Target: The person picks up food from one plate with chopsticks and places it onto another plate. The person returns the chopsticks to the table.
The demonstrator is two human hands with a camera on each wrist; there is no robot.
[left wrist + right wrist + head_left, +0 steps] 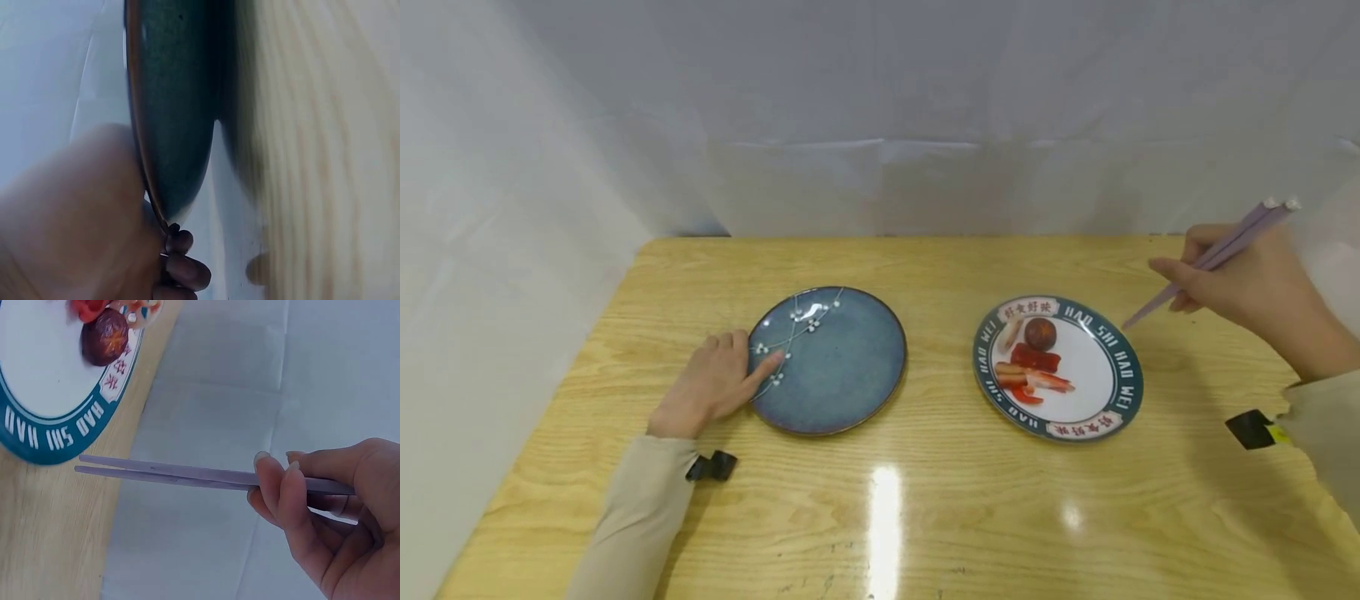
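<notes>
My left hand (711,379) grips the left rim of a round blue plate (842,375) with a white blossom pattern; the thumb lies on top and the fingertips (187,270) reach past the rim in the left wrist view. On the right, a pair of light purple chopsticks (1236,237) is held in my right hand (1247,279). Their tips nearly meet, just beside the right rim of a green-rimmed white plate (1093,379). That plate bears a brown mushroom cap (1041,333), a dark red piece (1035,358), an orange-and-white strip (1033,377) and other small food pieces.
Both plates stand on a pale wooden table (932,500), a gap between them. A white cloth (865,117) hangs behind the table's far edge. Black pieces (1251,429) show at both wrists.
</notes>
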